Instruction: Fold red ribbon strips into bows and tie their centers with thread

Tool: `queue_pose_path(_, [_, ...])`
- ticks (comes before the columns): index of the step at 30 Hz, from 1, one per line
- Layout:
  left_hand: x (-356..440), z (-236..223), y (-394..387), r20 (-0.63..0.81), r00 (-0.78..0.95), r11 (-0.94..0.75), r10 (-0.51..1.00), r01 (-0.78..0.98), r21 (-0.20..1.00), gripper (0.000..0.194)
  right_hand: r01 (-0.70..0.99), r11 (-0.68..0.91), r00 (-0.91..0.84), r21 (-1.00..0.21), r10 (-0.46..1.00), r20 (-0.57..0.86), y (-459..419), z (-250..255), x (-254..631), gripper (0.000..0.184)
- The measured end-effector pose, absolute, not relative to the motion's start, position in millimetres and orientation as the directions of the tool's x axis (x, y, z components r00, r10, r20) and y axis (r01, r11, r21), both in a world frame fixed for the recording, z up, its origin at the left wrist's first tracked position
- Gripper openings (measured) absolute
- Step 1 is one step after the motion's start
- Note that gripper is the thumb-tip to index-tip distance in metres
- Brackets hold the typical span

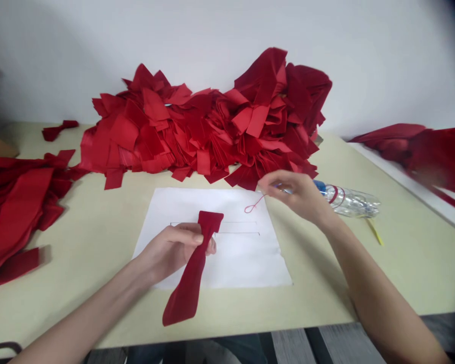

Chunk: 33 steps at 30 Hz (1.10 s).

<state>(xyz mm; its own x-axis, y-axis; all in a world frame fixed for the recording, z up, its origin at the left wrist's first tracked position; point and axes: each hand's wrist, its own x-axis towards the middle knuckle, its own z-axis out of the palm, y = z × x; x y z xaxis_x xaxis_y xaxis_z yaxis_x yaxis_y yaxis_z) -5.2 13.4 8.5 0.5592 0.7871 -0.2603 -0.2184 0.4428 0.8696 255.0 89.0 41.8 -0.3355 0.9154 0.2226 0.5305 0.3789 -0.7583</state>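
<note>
Left grip point(174, 248) pinches red strip point(187, 290) at narrowed waist | strip judged light, soft, crease-prone; best held at waist | right grip point(294, 194) pinches looped thread point(254, 205)

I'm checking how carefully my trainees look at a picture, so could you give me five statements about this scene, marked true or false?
1. The left hand pinches a red strip at its narrowed part. True.
2. The right hand is pressed flat on the white sheet. False: it is raised near the sheet's far right corner, holding a thin thread that ends in a loop.
3. Dark lines are drawn on the white sheet. True.
4. The yellow strip lies to the left of the white sheet. False: it lies to the right.
5. A large heap of red pieces lies beyond the white sheet, towards the wall. True.
</note>
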Motion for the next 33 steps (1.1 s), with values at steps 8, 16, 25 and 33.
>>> queue_pose_path(8, [-5,7,15,-0.268,0.535,0.47,0.801,-0.285,0.835,0.01,0.804,0.533,-0.524,-0.264,0.845,0.107,85,11,258,0.017])
queue_pose_path(16, [-4,5,14,-0.285,0.533,0.519,0.796,-0.359,0.776,0.011,0.83,0.501,-0.48,-0.247,0.866,0.141,78,26,248,0.015])
queue_pose_path(25, [-1,3,14,-0.294,0.555,0.559,0.778,-0.398,0.728,0.01,0.485,0.537,-0.663,-0.69,0.741,0.11,42,49,206,0.011])
queue_pose_path(33, [0,2,14,-0.293,0.562,0.579,0.774,-0.442,0.685,0.007,0.391,0.352,-0.582,-0.851,0.81,0.067,46,38,193,0.008])
